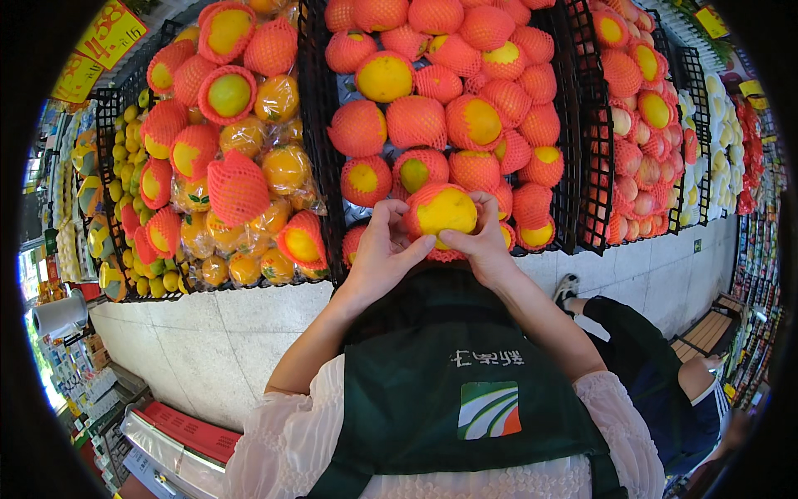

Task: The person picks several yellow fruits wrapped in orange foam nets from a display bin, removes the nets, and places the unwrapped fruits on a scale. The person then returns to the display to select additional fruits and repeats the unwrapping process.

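A rounded yellow fruit [446,211] with small dark specks sits in a red foam net sleeve [419,219], its top bare. My left hand [388,249] holds the left side of the sleeve, the thumb along the near edge and the fingers curled, partly hidden. On the other side my right hand [485,244] grips the fruit, its thumb pressed on the yellow skin near the lower edge. Both hands are at the near end of a black plastic crate [336,237], above more fruit in the same kind of sleeves [416,121]. The fruit's underside is hidden.
To the left, plastic-wrapped oranges [285,168] lie with sleeved fruit and small green-yellow fruit [128,168]. Crates of peaches [642,159] and pale netted fruit [720,150] stand to the right. Yellow price signs [112,34] hang upper left. Another person [654,368] is close on my right.
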A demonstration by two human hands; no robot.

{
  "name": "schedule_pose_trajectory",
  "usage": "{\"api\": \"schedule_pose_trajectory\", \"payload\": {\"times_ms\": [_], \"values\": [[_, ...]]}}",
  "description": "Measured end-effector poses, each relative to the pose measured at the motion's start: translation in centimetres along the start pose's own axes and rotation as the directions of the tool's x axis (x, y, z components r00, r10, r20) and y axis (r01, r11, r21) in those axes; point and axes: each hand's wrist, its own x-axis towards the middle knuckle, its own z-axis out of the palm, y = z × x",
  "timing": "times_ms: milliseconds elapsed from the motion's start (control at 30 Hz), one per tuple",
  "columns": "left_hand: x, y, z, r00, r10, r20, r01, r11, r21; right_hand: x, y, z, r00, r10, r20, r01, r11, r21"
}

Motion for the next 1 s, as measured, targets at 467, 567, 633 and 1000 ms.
{"api": "schedule_pose_trajectory", "payload": {"times_ms": [467, 567, 633, 1000], "values": [[0.7, -0.9, -0.7, 0.999, 0.015, -0.033, -0.022, 0.969, -0.247, -0.3, -1.4, 0.4, 0.992, 0.024, 0.126, -0.026, 1.0, 0.014], [0.6, -0.1, -0.8, 0.999, -0.04, 0.023, 0.046, 0.927, -0.372, -0.6, -2.5, 0.5, 0.971, 0.192, 0.142, -0.222, 0.944, 0.246], [0.6, -0.3, -1.3, 0.995, -0.05, 0.086, 0.086, 0.872, -0.482, -0.4, -2.3, -0.3, 0.937, 0.262, 0.229, -0.333, 0.869, 0.366], [-0.3, -0.5, -1.5, 0.976, 0.161, 0.147, -0.048, 0.814, -0.579, 0.0, -0.8, -0.3, 0.996, 0.006, 0.089, 0.031, 0.912, -0.408]]}}
